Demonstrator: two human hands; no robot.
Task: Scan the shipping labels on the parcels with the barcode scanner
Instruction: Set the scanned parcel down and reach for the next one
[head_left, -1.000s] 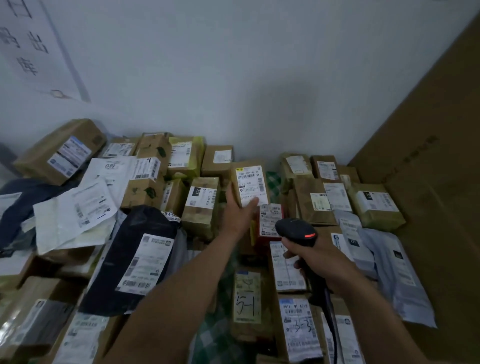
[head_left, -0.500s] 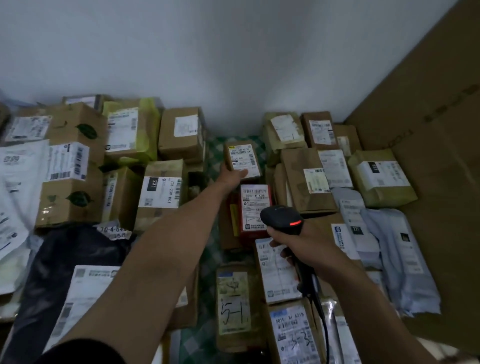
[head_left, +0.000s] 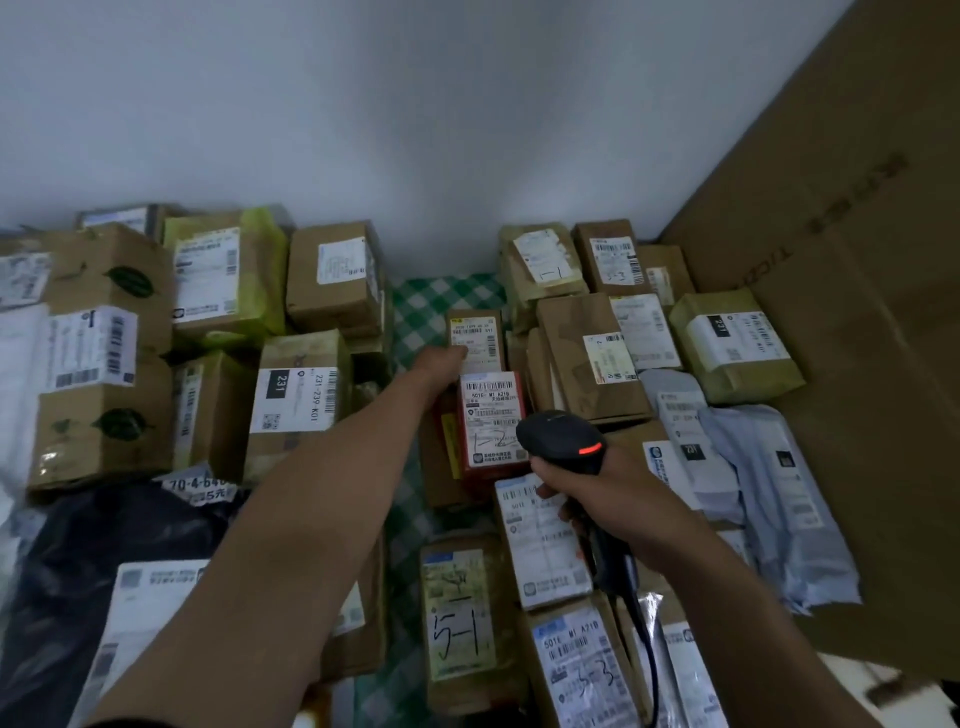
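At centre frame, a small brown cardboard parcel (head_left: 475, 338) is pinched by the left hand (head_left: 441, 366). The black handheld barcode scanner (head_left: 563, 441), gripped by the right hand (head_left: 597, 493) with curled fingers, is aimed just below it. Many labelled parcels (head_left: 298, 400) apparently await scanning.

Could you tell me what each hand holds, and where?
Right hand: barcode scanner, by its grip. Left hand: small brown parcel, at its lower-left corner.

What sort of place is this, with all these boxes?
Probably a parcel depot or pickup room: heaps of cardboard parcels with shipping labels, some hand-numbered, and a barcode scanner in the right hand.
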